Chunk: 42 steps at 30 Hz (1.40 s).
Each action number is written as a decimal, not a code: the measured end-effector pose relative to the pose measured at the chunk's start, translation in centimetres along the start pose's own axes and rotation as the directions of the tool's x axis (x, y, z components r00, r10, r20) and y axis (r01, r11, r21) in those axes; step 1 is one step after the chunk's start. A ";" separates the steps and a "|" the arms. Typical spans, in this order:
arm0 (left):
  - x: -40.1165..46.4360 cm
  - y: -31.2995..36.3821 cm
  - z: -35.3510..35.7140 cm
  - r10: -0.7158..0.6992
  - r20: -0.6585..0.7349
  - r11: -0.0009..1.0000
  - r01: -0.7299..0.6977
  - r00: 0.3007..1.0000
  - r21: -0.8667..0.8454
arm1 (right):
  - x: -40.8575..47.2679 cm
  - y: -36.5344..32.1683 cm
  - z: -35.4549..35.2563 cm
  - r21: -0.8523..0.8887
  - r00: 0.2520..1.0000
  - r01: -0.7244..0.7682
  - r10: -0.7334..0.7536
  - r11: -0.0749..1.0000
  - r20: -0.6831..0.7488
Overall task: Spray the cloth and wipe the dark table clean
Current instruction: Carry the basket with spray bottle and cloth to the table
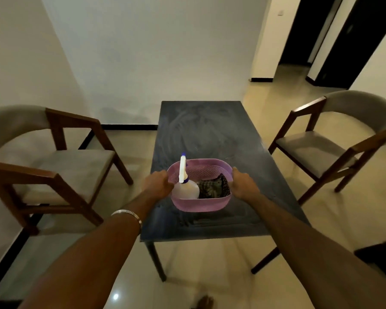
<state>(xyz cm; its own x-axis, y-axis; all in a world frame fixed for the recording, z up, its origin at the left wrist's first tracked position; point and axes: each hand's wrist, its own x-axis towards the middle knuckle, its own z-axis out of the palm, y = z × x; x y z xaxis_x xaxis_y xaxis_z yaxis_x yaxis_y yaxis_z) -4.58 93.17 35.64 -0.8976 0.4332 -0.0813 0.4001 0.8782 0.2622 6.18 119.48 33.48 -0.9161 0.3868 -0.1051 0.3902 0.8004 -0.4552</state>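
We hold a pink basket (202,204) by its two ends, our left hand (158,183) on the left rim and our right hand (245,185) on the right rim, the fingers of both curled over the edge and grasping it. Whether the basket rests on the dark table (212,130) or hangs just above it, we cannot tell; it is over the near half of the top. Inside it, on the left, a white spray bottle (185,189) stands with its blue-tipped nozzle pointing up and away. Just beside the bottle, on the right, lies a dark patterned cloth (213,188), folded or bunched. The table top shows pale smears across its far half. A bracelet (129,216) circles our left wrist. A wooden chair (54,168) stands to the left of the table and another chair (328,148) to the right, both on the glossy tiled floor (210,275).
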 end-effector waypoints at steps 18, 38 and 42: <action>17.5 16.1 5.0 0.003 -0.039 1.000 -0.002 0.999 0.019 | 17.1 15.7 -9.4 0.016 0.999 0.033 -0.034 0.999 0.026; 25.2 35.4 10.8 -0.501 -0.118 0.865 0.498 0.857 -0.052 | 36.0 30.1 -18.1 0.030 0.865 0.446 -0.439 0.895 0.244; 25.9 36.7 10.9 -0.575 -0.123 0.818 0.570 0.809 -0.076 | 38.9 29.8 -18.6 0.023 0.820 0.504 -0.486 0.864 0.304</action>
<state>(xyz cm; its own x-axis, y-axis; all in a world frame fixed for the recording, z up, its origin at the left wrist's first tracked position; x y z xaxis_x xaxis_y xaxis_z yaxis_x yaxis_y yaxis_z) -11.18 138.82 32.68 -0.9788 -0.1800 -0.0979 -0.1988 0.9498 0.2416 -16.12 166.94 32.29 -0.9684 -0.2110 -0.1334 -0.1266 0.8757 -0.4660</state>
